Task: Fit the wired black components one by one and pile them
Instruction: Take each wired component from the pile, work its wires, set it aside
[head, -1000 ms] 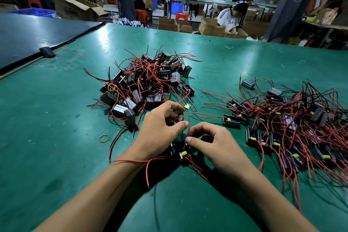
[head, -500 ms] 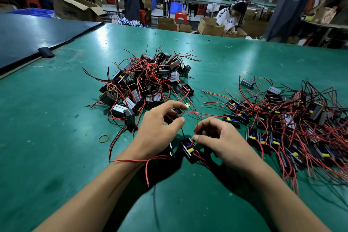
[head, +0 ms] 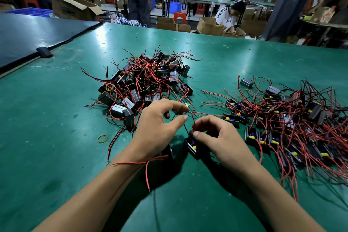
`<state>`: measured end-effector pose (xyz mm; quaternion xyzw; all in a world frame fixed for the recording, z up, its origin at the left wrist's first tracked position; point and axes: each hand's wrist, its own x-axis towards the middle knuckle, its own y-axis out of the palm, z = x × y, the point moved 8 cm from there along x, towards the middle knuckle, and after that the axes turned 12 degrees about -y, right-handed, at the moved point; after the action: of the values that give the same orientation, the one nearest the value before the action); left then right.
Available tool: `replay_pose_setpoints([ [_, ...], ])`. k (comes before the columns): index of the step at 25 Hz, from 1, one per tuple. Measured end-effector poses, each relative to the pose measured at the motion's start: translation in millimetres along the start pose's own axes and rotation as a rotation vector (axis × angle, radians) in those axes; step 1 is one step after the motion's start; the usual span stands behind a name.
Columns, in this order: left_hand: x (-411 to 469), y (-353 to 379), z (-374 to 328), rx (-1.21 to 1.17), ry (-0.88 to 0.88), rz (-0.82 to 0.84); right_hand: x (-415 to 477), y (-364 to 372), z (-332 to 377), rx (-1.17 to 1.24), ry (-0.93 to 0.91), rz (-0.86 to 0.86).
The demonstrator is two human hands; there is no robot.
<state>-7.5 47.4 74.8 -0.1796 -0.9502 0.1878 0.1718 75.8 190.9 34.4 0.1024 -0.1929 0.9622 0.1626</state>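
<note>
Between my hands an open black component (head: 192,146) with yellow and blue parts inside lies on the green table (head: 56,137). My right hand (head: 222,137) pinches its red and black wires just above it. My left hand (head: 156,128) sits to the left with thumb and forefinger curved apart, and its lower fingers curl over a black casing (head: 169,151) that is mostly hidden under the palm. A red wire (head: 131,163) drapes over my left wrist. A pile of closed wired components (head: 146,81) lies beyond my left hand. To the right spreads a pile of open ones (head: 282,118).
A yellow rubber band (head: 102,138) lies on the table left of my left hand. A dark mat (head: 28,36) covers the far left of the table. Beyond the far table edge are cardboard boxes (head: 71,7) and several people at other benches.
My hands have drawn apart. My right hand left the component body and now pinches its wires above it, and the component has come out from between the fingers into view.
</note>
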Motion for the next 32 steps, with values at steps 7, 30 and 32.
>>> replay_pose_setpoints([
  [7, 3, 5, 9, -0.062, -0.101, 0.053, 0, 0, -4, 0.024, -0.001, -0.008],
  [30, -2, 3, 2, 0.019, -0.076, 0.044, 1, 0, -6, 0.033, -0.004, 0.015],
  [32, -2, 4, 0, 0.007, -0.074, 0.056, 2, -1, -7, 0.022, -0.002, 0.011],
])
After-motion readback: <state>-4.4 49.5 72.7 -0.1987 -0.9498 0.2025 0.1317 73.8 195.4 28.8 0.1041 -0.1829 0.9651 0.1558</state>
